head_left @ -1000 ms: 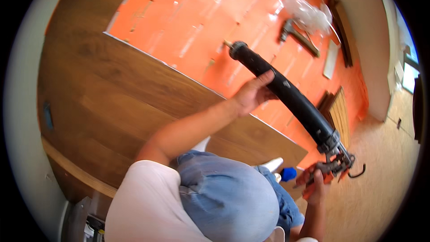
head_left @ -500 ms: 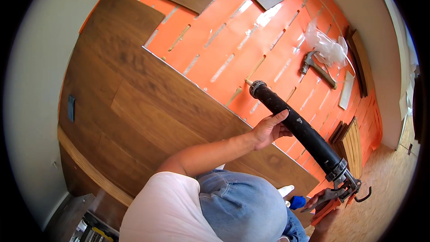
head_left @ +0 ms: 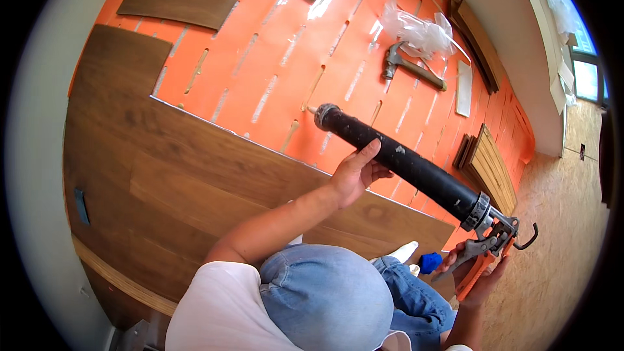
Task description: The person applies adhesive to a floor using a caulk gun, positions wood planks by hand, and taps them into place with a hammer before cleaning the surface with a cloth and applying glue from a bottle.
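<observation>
A long black caulking gun (head_left: 409, 162) lies slantwise across both my hands, its pale nozzle toward the far left. My left hand (head_left: 356, 175) grips the middle of its barrel from beneath, thumb on top. At the near right end, my right hand (head_left: 478, 276) is wrapped round the orange handle and grey trigger. The nozzle tip is just above the orange underlayment (head_left: 260, 58), beside a slot with a tan bead of adhesive (head_left: 315, 84). Dark brown floorboards (head_left: 195, 162) are laid up to the underlayment's edge, between it and my body.
Loose planks (head_left: 182, 1) rest on the far underlayment. A hammer (head_left: 413, 68), crumpled clear plastic (head_left: 419, 26) and a white strip (head_left: 463, 88) lie beyond the gun. Stacked boards (head_left: 487, 162) stand at right, near bare chipboard (head_left: 552, 221). A blue object (head_left: 429, 262) sits by my foot.
My view has shifted, so the floor and tools appear farther left. The caulking gun stays in both hands, its nozzle still near the same slots.
</observation>
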`<state>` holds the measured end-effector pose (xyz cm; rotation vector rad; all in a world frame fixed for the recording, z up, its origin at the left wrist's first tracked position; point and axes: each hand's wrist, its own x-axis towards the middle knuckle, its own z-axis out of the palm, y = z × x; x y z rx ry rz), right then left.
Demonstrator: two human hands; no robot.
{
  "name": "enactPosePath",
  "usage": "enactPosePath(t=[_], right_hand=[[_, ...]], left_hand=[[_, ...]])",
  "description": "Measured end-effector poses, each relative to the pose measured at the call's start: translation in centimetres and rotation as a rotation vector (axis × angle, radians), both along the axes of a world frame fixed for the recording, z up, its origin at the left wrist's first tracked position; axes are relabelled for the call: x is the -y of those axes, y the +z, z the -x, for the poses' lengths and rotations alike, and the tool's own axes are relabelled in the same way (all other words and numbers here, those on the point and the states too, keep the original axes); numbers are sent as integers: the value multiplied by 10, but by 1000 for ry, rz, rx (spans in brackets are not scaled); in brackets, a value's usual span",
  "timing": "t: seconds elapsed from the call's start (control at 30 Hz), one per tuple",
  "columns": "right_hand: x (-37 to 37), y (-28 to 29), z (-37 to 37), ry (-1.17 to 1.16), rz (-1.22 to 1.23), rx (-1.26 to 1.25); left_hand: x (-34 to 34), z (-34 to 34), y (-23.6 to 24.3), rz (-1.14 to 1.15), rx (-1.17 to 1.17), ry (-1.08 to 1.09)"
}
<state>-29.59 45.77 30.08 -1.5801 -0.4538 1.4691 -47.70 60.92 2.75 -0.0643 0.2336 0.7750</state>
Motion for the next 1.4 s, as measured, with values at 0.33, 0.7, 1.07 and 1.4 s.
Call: enactPosePath(t=[0.33, 0.7, 1.07, 1.4], right_hand=[[-67, -44, -9, -46, -77, 196], [-133, -89, -16, -46, -113, 323], [-80, -75, -7, -74, 10, 390], [-54, -59, -11, 1, -7, 291]], left_hand=[[-131, -65, -8, -182, -94, 103], [-195, -83, -21, -168, -220, 66], [-135, -63, -27, -119, -128, 54], [-99, -48, -22, -100, -168, 21]])
